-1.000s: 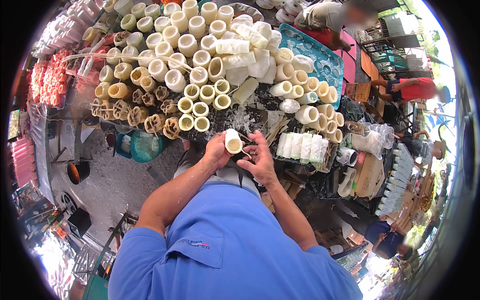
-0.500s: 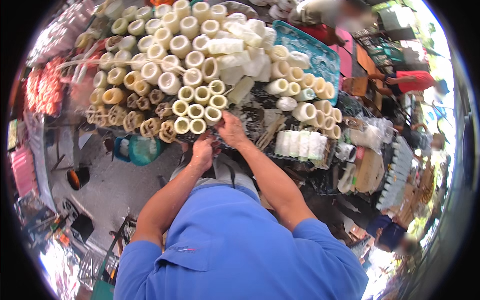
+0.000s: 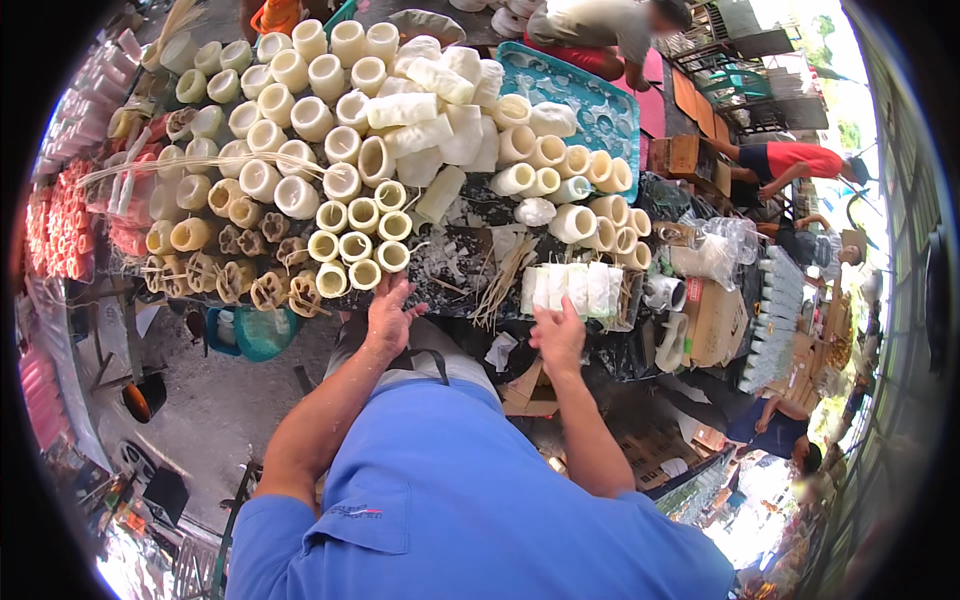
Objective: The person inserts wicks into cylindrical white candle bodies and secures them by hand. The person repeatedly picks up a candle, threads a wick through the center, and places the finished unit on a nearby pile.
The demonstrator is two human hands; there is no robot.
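My left hand (image 3: 392,318) is at the table's front edge with its fingers apart. It holds nothing visible, and its fingertips come close to a tight group of pale yellow-green hollow wax-like cylinders (image 3: 355,247) standing open end up. Whether they touch the nearest cylinder I cannot tell. Further right, my right hand (image 3: 558,338) reaches with spread fingers to a row of white, bumpy rolls (image 3: 571,287) lying side by side. Its fingertips are at the row's front ends. Between the hands lie thin dry strands (image 3: 503,282) and white flakes on the dark tabletop (image 3: 440,262).
Many larger cream cylinders (image 3: 311,119) fill the table's left and back, with brown-toned ones (image 3: 270,290) at the front left. A turquoise tray (image 3: 590,110) lies behind. Below the edge is a teal basin (image 3: 264,335). A person in red (image 3: 806,163) works at right.
My right hand has moved away from the yellow-green cylinders, rightward to the white rolls. My left hand has opened out beside the cylinders. The whole view has shifted slightly.
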